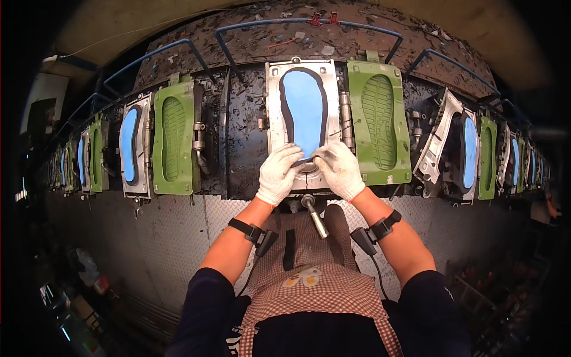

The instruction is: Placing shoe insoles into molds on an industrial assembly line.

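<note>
In front of me lies an open shoe-sole mould, its silver metal half [275, 95] on the left and its green half [379, 169] hinged on the right. A blue sole with a black rim [303, 101] sits in the silver half. My left hand [278, 172], in a white glove, pinches the black rim at the sole's near end. From the other side my right hand [340, 169], also gloved, grips the same end. The near end looks slightly lifted between my fingers, which partly hide it. Below my hands a metal handle [315, 217] sticks out toward me.
Similar open moulds stand in a row on both sides, including a green half [173, 137] and a blue sole [129, 143] at left and a tilted metal frame [439, 140] at right. Blue rails [309, 21] run behind. Black scraps litter the brown surface [250, 44] beyond.
</note>
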`<state>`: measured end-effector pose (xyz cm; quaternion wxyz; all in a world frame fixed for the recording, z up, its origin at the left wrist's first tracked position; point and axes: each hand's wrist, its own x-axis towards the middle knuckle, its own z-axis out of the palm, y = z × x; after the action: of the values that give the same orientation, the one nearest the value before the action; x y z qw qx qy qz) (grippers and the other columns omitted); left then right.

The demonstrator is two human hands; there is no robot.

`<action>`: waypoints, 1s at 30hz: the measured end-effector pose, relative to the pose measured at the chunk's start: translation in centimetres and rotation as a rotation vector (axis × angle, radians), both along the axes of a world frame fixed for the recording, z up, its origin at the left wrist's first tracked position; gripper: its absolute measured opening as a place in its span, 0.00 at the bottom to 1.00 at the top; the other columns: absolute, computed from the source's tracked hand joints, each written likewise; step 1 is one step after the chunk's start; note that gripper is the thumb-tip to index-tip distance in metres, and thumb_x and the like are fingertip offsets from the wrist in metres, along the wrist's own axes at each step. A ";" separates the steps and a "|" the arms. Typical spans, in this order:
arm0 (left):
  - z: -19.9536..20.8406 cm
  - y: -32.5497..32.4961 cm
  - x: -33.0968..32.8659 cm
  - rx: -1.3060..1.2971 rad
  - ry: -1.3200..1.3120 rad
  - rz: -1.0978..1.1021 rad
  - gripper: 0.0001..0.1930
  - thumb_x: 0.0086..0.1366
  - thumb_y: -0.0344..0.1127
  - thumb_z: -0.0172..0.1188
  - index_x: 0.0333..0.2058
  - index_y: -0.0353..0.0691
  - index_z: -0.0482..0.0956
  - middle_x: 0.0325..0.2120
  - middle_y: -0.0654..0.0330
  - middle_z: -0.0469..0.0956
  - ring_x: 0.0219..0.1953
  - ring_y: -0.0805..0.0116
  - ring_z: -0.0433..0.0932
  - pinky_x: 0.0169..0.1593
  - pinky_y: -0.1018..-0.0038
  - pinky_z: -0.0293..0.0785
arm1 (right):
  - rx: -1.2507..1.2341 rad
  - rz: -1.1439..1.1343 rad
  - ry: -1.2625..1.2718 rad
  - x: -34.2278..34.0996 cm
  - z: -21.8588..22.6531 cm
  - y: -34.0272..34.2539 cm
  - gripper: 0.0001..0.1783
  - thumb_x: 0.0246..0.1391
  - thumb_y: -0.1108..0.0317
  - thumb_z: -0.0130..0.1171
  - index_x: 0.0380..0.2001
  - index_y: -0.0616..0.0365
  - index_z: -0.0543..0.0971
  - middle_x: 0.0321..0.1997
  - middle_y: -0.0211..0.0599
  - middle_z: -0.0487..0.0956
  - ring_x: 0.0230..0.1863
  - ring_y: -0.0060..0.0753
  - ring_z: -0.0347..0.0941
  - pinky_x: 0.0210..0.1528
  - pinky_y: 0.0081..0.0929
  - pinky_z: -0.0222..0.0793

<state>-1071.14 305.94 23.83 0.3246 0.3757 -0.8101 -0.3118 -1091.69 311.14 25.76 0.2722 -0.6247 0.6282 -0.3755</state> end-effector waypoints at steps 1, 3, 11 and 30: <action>-0.3 0.2 0.2 0.010 0.011 -0.005 0.14 0.60 0.25 0.67 0.46 0.35 0.85 0.48 0.51 0.85 0.57 0.48 0.81 0.62 0.60 0.76 | 0.000 0.001 -0.004 0.0 -0.1 0.1 0.08 0.57 0.68 0.68 0.39 0.58 0.83 0.39 0.40 0.81 0.47 0.48 0.77 0.52 0.39 0.74; -0.4 0.6 0.5 0.036 0.031 -0.020 0.14 0.60 0.26 0.67 0.45 0.34 0.85 0.48 0.49 0.84 0.57 0.46 0.80 0.63 0.59 0.76 | 0.073 0.035 -0.029 -0.1 -0.2 0.7 0.12 0.57 0.69 0.67 0.44 0.59 0.83 0.43 0.42 0.82 0.49 0.48 0.78 0.54 0.39 0.74; -0.2 1.0 -0.9 -0.112 -0.149 -0.122 0.25 0.54 0.38 0.75 0.50 0.35 0.83 0.53 0.50 0.81 0.59 0.44 0.78 0.62 0.56 0.76 | 0.310 0.221 0.048 -2.4 3.2 1.3 0.17 0.60 0.72 0.63 0.53 0.58 0.83 0.58 0.39 0.80 0.65 0.47 0.73 0.65 0.40 0.70; -0.4 -0.8 0.4 -0.166 -0.164 -0.215 0.23 0.54 0.34 0.73 0.50 0.39 0.84 0.49 0.54 0.81 0.55 0.49 0.80 0.55 0.57 0.78 | -0.037 0.024 0.589 2.8 1.0 -16.0 0.23 0.57 0.60 0.61 0.53 0.59 0.75 0.59 0.48 0.72 0.64 0.54 0.65 0.65 0.51 0.63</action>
<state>-1070.78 305.17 23.44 0.2522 0.2826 -0.8925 -0.2449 -1088.88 295.17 26.72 0.0711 -0.7189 0.6658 -0.1865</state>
